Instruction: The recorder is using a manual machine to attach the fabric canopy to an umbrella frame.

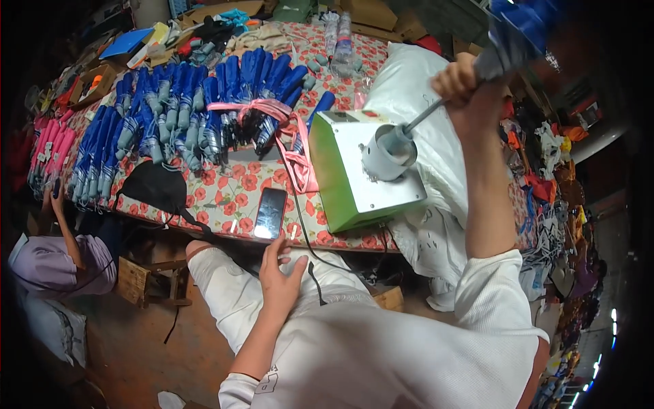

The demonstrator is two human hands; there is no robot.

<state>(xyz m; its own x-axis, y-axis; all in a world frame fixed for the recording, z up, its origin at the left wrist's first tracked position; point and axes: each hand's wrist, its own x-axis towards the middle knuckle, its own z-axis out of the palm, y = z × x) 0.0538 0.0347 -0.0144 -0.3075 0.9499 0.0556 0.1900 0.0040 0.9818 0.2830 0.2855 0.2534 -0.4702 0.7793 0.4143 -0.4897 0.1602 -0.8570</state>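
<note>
My right hand (458, 83) is raised at the upper right, fingers wrapped round a blue and grey umbrella (514, 41). Its canopy is smeared by motion. From there its metal shaft slants down to a grey handle end, which sits in the round grey socket (388, 153) on a green and white box-shaped machine (347, 206). Over my lap, my left hand (281, 279) is empty with its fingers apart, just below a phone (270, 213) lying at the table's near edge.
Several folded blue umbrellas (180, 112) with grey handles, some under a pink ribbon (262, 107), cover the flowered table (231, 176). A black cloth piece (155, 185) lies nearby. Behind the machine is a white sack (415, 75). At left, another person (63, 264) sits by pink umbrellas (51, 153).
</note>
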